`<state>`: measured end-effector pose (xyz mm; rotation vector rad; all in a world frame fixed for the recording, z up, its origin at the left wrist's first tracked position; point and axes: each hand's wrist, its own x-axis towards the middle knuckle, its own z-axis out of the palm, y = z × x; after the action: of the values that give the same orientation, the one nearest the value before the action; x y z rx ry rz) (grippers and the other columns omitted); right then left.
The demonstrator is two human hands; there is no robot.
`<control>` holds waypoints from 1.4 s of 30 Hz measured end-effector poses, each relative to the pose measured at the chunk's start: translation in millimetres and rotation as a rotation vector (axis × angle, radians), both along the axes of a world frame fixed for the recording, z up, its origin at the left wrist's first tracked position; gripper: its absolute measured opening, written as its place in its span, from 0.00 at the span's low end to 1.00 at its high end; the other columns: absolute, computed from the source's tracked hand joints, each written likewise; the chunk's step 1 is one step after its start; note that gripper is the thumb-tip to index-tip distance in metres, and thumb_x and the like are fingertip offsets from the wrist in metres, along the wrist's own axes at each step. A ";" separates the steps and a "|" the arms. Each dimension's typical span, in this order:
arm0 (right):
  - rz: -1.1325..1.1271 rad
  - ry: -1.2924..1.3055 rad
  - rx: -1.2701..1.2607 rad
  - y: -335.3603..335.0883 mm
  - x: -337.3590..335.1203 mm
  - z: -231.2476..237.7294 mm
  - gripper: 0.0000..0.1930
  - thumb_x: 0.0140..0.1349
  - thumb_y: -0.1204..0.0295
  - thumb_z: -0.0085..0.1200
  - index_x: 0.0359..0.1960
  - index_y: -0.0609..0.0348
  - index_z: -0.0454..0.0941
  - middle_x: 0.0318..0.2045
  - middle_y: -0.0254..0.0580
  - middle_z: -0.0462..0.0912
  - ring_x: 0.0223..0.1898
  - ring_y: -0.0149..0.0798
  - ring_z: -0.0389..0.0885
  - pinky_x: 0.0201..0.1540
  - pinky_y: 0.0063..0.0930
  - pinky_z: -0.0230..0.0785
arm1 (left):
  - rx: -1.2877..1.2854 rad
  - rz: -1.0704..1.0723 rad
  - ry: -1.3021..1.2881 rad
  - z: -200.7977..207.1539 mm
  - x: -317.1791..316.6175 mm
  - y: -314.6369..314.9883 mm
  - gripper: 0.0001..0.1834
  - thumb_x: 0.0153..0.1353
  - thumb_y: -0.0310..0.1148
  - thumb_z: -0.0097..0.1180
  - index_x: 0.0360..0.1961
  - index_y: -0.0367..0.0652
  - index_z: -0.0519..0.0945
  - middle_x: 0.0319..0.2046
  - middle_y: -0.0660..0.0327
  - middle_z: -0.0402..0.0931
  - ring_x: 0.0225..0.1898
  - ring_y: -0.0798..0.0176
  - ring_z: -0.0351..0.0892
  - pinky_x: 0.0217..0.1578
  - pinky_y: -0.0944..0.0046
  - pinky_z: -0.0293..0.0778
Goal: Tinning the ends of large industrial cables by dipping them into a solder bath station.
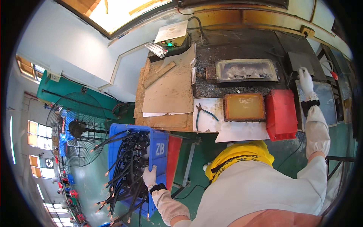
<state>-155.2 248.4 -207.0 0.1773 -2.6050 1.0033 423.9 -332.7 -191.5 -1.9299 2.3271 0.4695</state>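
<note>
My left hand [150, 176], in a white glove, is closed on the right rim of a blue plastic crate [160, 137], its thumb over the wall. Some of its fingers are hidden beside black cables [130, 166] with copper lugs, which fill the crate and hang over its edge. Far to the right, my gloved right hand [306, 81] reaches to the lower edge of a dark grey box [300, 62]. Its fingers look bent and pressed together; what they grip, if anything, is too small to tell. A grey panel [323, 104] lies under that wrist.
On the bench are a framed tray [247, 81] with silvery contents, an amber-filled tray [245, 107], a red bin [281, 115] and pliers [199, 111]. A device with a green light [170, 44] stands behind cardboard [170, 87]. A large fan [77, 129] stands left.
</note>
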 end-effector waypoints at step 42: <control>0.522 -0.370 -0.177 -185.1 -4.7 50.3 0.15 0.63 0.66 0.43 0.44 0.66 0.72 0.31 0.45 0.81 0.29 0.34 0.81 0.35 0.26 0.73 | 0.076 -0.018 0.125 -12.5 4.3 -8.4 0.25 0.49 0.53 0.56 0.39 0.43 0.81 0.29 0.51 0.80 0.35 0.51 0.80 0.38 0.57 0.71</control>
<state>-159.9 63.3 -156.7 0.7178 -2.8405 1.5637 428.2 -341.1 -204.1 -1.8954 2.3611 0.6846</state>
